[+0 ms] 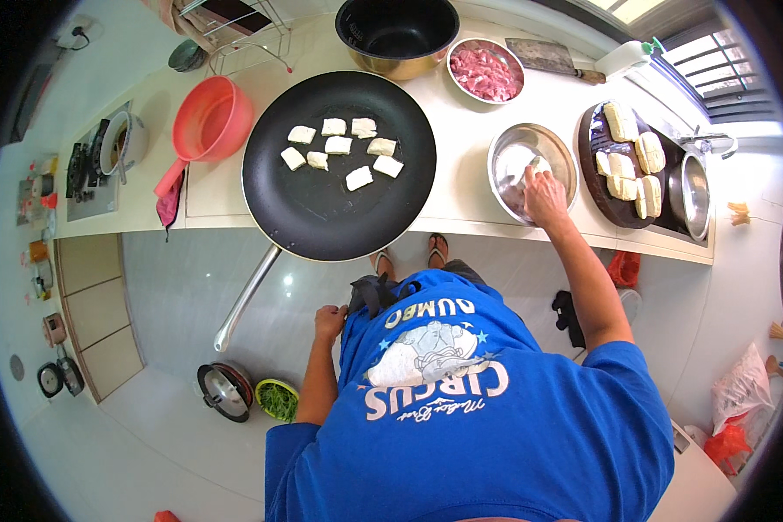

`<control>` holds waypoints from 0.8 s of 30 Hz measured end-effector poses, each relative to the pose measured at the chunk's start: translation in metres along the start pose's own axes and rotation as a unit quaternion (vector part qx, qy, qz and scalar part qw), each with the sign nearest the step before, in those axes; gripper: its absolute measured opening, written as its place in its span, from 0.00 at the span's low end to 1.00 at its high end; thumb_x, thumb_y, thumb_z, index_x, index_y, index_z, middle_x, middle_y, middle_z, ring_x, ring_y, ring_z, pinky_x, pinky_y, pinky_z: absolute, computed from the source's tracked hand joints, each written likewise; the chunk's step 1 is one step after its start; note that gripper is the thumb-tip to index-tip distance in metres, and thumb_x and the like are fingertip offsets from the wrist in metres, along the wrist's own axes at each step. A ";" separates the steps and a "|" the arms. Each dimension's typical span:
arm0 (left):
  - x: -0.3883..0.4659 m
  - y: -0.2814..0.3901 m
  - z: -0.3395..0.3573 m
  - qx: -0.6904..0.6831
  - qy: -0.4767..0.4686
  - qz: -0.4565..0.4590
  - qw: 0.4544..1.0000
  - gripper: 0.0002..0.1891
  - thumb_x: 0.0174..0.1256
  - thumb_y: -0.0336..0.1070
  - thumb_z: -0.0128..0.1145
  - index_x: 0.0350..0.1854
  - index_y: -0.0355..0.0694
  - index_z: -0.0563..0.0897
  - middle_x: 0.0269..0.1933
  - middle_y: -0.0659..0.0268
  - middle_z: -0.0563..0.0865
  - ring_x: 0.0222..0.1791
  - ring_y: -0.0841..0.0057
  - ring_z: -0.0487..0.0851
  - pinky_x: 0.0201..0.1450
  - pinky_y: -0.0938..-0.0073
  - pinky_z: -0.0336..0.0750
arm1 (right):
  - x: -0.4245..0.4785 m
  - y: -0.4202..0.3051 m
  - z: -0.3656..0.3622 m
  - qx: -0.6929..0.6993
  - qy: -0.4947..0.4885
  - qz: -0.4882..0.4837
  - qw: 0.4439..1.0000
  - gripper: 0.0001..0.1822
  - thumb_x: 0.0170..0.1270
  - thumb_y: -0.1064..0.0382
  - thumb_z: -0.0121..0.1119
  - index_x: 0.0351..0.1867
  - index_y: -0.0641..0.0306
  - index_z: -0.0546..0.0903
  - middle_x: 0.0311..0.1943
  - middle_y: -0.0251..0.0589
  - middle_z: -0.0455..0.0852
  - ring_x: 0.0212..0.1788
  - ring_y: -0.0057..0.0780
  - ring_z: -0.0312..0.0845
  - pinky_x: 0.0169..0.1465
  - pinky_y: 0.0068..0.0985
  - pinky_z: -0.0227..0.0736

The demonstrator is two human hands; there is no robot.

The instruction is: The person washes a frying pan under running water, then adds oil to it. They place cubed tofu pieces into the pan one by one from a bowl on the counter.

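Note:
My right hand [543,196] reaches into a steel bowl [569,153] of white powder, its fingers on a pale, coated piece [540,163]. My left hand [331,321] hangs by my hip, near the hem of the blue shirt; whether it holds anything cannot be made out. On the counter, a large black frying pan [339,215] holds several flat white pieces [337,145], spaced apart. Right of the bowl, a dark round board [603,202] bears several thick pale-yellow pieces [620,122], some cut into slabs.
Behind stand a black-lined pot [398,62], a dish of sliced raw meat [485,70] and a cleaver [548,57]. A red plastic dipper [212,121] is left of the pan, whose steel handle [248,297] juts past the counter edge. A steel basin [691,196] sits at the sink.

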State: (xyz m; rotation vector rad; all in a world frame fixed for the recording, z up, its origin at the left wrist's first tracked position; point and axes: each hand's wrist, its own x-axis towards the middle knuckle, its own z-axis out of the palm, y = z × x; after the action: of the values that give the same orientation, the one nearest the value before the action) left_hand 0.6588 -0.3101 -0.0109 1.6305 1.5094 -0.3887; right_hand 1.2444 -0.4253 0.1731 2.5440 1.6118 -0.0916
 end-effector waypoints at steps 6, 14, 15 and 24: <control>0.009 -0.013 -0.001 -0.017 0.024 0.007 1.000 0.24 0.61 0.55 0.68 0.26 0.32 0.88 0.32 0.43 0.88 0.36 0.49 0.88 0.44 0.55 0.81 | 0.001 -0.001 0.004 0.005 -0.033 0.020 0.999 0.13 0.59 0.70 0.59 0.47 0.67 0.81 0.37 0.57 0.88 0.45 0.52 0.86 0.48 0.45 0.82; 0.009 -0.014 -0.006 -0.041 0.006 -0.040 0.998 0.26 0.61 0.56 0.68 0.38 0.31 0.90 0.42 0.44 0.90 0.46 0.50 0.89 0.54 0.57 0.81 | 0.007 0.010 -0.010 0.257 -0.024 0.175 0.950 0.13 0.56 0.65 0.71 0.42 0.67 0.87 0.35 0.54 0.91 0.39 0.50 0.89 0.46 0.40 0.83; 0.010 -0.017 -0.005 -0.051 0.010 -0.042 0.998 0.26 0.61 0.57 0.68 0.40 0.31 0.91 0.44 0.44 0.90 0.48 0.51 0.89 0.56 0.58 0.81 | 0.008 0.010 -0.017 0.295 -0.022 0.184 0.937 0.16 0.56 0.64 0.72 0.45 0.69 0.87 0.33 0.53 0.91 0.37 0.43 0.89 0.43 0.36 0.82; 0.011 -0.048 0.005 -0.104 0.002 -0.103 0.989 0.28 0.60 0.56 0.70 0.44 0.31 0.90 0.48 0.46 0.91 0.52 0.53 0.89 0.59 0.61 0.81 | 0.066 -0.130 -0.084 0.472 -0.054 0.027 0.879 0.15 0.60 0.68 0.71 0.48 0.71 0.86 0.31 0.43 0.89 0.31 0.24 0.83 0.38 0.26 0.79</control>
State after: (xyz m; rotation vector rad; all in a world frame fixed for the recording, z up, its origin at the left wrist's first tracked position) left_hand 0.6185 -0.3117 -0.0396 1.3202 1.6681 -0.3282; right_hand 1.1539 -0.2992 0.2383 3.1159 1.7058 -1.2809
